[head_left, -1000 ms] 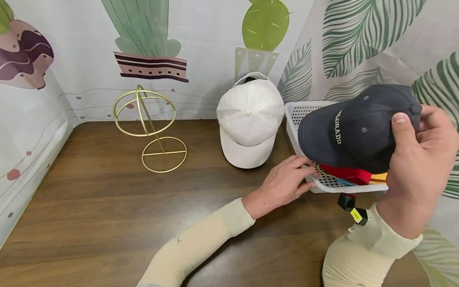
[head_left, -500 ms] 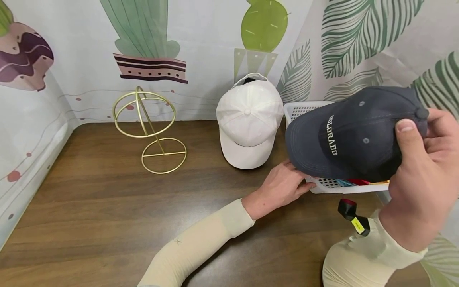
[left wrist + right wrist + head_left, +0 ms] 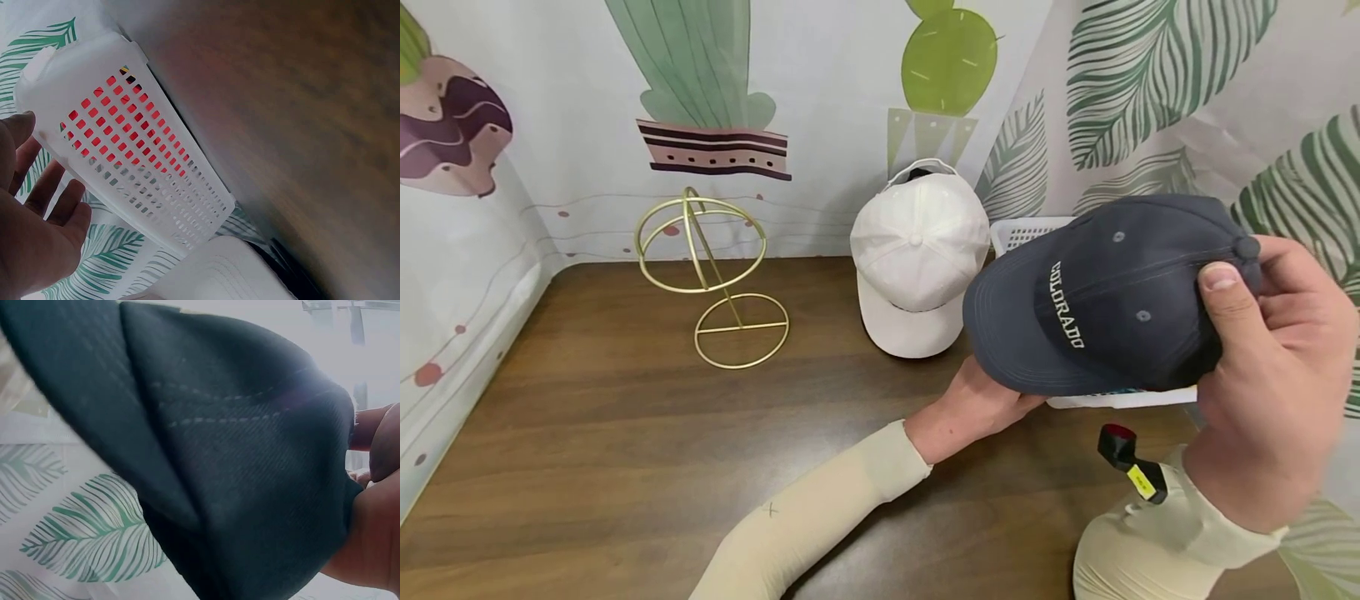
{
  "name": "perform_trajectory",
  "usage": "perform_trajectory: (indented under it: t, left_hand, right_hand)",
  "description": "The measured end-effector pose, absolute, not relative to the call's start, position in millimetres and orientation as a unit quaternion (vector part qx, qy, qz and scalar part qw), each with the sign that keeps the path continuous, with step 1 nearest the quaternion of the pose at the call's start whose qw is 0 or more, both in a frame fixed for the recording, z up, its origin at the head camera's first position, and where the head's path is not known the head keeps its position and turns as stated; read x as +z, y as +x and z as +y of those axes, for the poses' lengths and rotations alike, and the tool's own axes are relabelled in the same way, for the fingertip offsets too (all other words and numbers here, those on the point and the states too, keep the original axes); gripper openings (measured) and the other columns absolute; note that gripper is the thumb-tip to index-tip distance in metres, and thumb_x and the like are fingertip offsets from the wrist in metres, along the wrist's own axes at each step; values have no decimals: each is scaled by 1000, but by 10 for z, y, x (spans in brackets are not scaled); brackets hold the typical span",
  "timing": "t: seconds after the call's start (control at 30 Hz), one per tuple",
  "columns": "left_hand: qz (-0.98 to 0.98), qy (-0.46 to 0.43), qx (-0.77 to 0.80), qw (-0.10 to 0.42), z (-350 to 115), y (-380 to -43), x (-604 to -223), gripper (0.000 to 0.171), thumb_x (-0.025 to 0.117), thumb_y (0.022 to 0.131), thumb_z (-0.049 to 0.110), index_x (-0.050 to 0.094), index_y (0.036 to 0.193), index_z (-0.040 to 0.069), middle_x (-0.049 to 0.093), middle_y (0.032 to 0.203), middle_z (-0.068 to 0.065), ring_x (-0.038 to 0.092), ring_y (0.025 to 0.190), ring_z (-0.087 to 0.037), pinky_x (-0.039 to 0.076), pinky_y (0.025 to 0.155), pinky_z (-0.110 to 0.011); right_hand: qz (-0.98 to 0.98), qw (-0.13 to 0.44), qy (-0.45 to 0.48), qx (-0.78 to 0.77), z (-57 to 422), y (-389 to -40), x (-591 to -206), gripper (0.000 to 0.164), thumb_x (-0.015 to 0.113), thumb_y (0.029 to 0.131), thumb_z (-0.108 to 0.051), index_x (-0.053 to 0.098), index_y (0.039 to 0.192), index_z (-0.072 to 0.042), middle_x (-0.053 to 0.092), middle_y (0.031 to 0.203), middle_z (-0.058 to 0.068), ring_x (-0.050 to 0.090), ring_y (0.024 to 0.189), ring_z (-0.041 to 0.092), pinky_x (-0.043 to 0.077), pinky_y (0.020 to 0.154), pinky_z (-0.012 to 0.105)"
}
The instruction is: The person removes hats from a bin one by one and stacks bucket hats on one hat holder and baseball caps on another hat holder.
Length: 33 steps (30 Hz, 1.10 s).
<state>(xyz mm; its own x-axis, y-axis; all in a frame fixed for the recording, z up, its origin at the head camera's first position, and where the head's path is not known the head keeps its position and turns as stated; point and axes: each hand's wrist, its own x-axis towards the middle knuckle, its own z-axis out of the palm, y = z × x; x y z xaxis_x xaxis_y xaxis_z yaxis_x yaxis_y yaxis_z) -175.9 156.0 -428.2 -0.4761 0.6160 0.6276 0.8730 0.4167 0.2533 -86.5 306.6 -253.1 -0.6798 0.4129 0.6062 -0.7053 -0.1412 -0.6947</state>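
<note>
My right hand (image 3: 1273,358) grips a dark blue baseball cap (image 3: 1097,300) by the back of its crown, thumb on top. White COLORADO lettering shows on its front, and the brim points left. The cap hangs above a white perforated basket (image 3: 1120,401), hiding most of it. My left hand (image 3: 981,404) reaches under the brim, its fingers hidden in the head view. In the left wrist view, that left hand (image 3: 40,212) has loosely bent fingers by the rim of the basket (image 3: 137,144), one fingertip touching or nearly touching it. Red material shows through the holes.
A white baseball cap (image 3: 917,250) sits just left of the basket, brim toward me. Farther left stands a gold wire hat stand (image 3: 700,250) with nothing on it. The brown wooden table (image 3: 625,450) ends at a printed cloth backdrop (image 3: 827,92).
My right hand has carried the dark blue cap leftward and slightly down, so it now covers the left fingers and most of the basket. The left hand stays by the basket rim.
</note>
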Motion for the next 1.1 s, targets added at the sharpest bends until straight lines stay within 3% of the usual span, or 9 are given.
perform_trajectory:
  t: [0.23, 0.33, 0.57, 0.7, 0.8, 0.87, 0.93, 1.0, 1.1]
  left_hand:
    - [-862, -422, -272, 67, 1567, -1766, -4197, 51, 71, 101, 36, 56, 141, 9, 59, 136, -1, 52, 130, -13, 39, 109, -20]
    - [-839, -412, -347, -71, 1555, -1780, -4187, 36, 59, 108, 30, 57, 137, 9, 60, 128, 2, 50, 121, -6, 35, 105, -14]
    - [-716, -454, -499, -180, 1365, -1797, -4276, 31, 50, 108, 16, 56, 132, -1, 57, 125, -5, 49, 114, -6, 35, 105, -13]
    - [-297, -223, -800, -472, 1264, -1718, -4211, 33, 31, 114, 22, 60, 120, 7, 58, 112, 5, 50, 103, 0, 41, 97, -16]
    - [-36, -45, -831, -553, 1213, -1668, -4139, 39, 30, 117, 26, 65, 114, 9, 64, 108, 4, 58, 99, -6, 46, 91, -19]
    - [-4, -15, -830, -557, 1173, -1663, -4125, 44, 27, 118, 25, 67, 114, 8, 65, 109, 2, 59, 100, -7, 46, 92, -19]
    - [-121, -137, -830, -527, 1122, -1678, -4120, 33, 37, 116, 22, 65, 118, 4, 64, 113, -1, 57, 103, -8, 43, 95, -16]
    - [-643, -415, -576, -287, 1066, -1703, -4120, 29, 47, 112, 24, 62, 123, 2, 63, 117, -3, 55, 107, -9, 41, 100, -16]
    - [-826, -451, -329, -74, 979, -1743, -4056, 39, 66, 101, 23, 59, 129, -3, 61, 123, -8, 56, 111, -13, 43, 101, -21]
  right_hand:
    - [-515, 347, 171, 765, 3007, -857, -2521, 11, 55, 95, 25, 56, 105, 27, 71, 90, 32, 75, 65, 32, 63, 60, 34]
    - [-505, 325, 186, 777, 2978, -853, -2529, 11, 51, 95, 27, 55, 105, 28, 71, 89, 33, 74, 64, 33, 63, 58, 35]
    - [-518, 287, 212, 777, 2923, -827, -2560, 12, 47, 97, 27, 54, 107, 26, 70, 90, 31, 74, 65, 32, 62, 57, 34]
    - [-512, 273, 225, 783, 2893, -820, -2563, 14, 45, 97, 27, 54, 108, 26, 71, 93, 33, 75, 67, 33, 63, 58, 35]
    - [-494, 266, 235, 794, 2864, -819, -2565, 14, 43, 97, 28, 53, 108, 27, 71, 94, 34, 75, 68, 35, 63, 60, 36]
    - [-482, 266, 239, 800, 2846, -820, -2562, 15, 42, 97, 28, 53, 107, 28, 70, 94, 35, 75, 69, 36, 63, 61, 37]
    - [-475, 268, 240, 803, 2832, -820, -2559, 15, 42, 97, 28, 53, 107, 28, 70, 94, 35, 74, 69, 36, 63, 61, 37]
    - [-472, 272, 236, 805, 2818, -819, -2557, 15, 42, 96, 28, 53, 107, 28, 70, 94, 34, 74, 70, 35, 63, 61, 37]
    - [-469, 276, 231, 807, 2806, -817, -2559, 15, 43, 96, 28, 53, 106, 28, 69, 93, 34, 73, 70, 35, 63, 61, 37]
